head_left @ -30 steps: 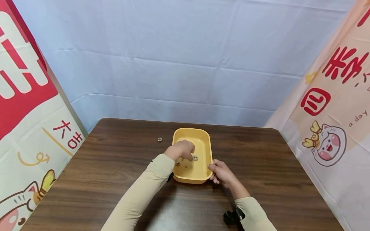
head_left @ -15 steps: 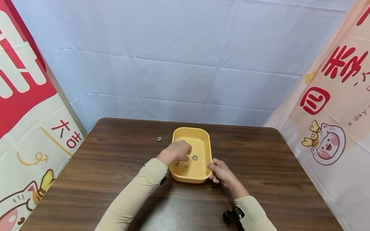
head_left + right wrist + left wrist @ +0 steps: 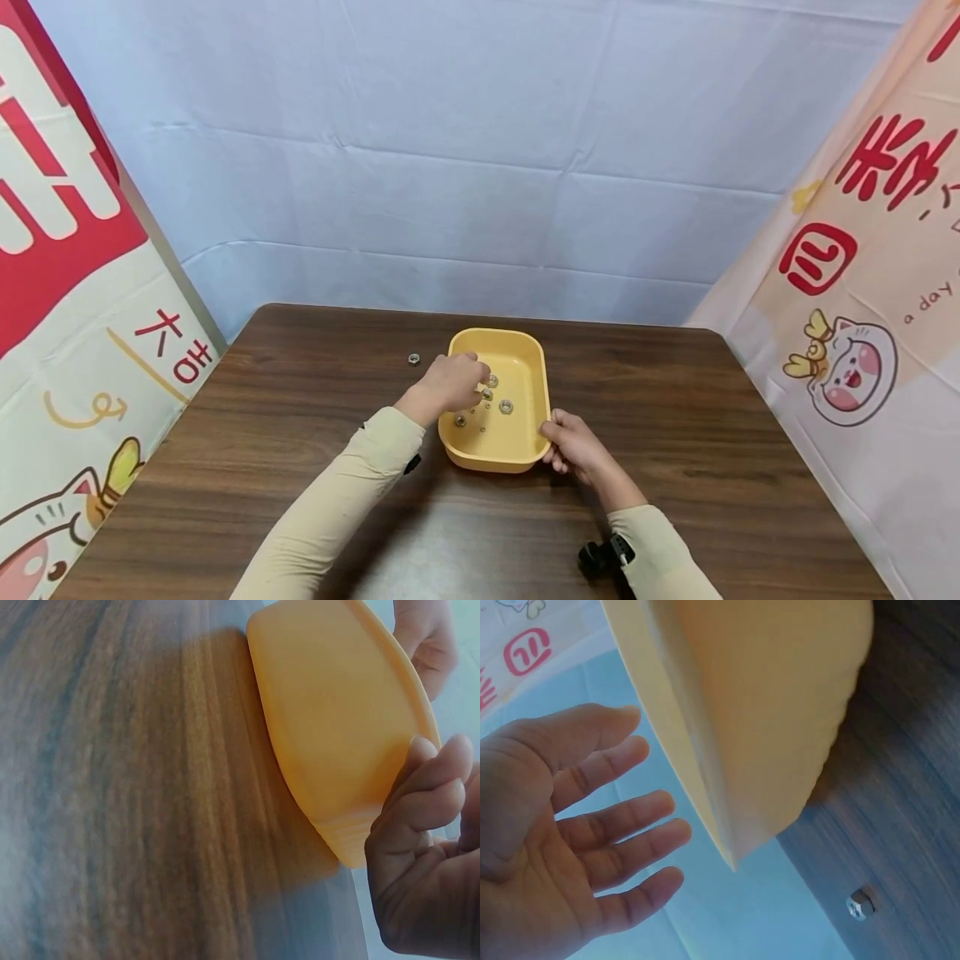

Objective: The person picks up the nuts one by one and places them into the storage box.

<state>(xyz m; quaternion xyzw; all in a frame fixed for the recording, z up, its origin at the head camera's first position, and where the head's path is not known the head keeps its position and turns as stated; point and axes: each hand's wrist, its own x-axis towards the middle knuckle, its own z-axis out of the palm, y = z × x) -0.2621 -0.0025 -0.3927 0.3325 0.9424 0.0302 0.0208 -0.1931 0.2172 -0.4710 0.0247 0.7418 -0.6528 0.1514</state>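
A yellow plastic tray [image 3: 534,375] with rounded corners stands on the table. Several metal nuts of different sizes lie in it, among them a larger nut [image 3: 506,407] near the middle. My left hand [image 3: 452,383] hovers over the tray's left rim, hiding part of the inside. Seen from its wrist, that hand [image 3: 592,825] has loosely bent, spread fingers and nothing between them. At the tray's near right corner, my right hand [image 3: 576,448] pinches the rim between thumb and fingers; the right wrist view has its curled fingers [image 3: 420,806] against the wall.
A single nut [image 3: 414,359] lies on the dark wooden table [image 3: 300,433], left of the tray. Behind the table hangs a pale cloth [image 3: 450,208], with printed banners at the left and right.
My left hand has drawn left and slightly away from the tray's middle, uncovering more nuts inside. My right hand keeps its hold on the rim, and the tray stays nearly in place.
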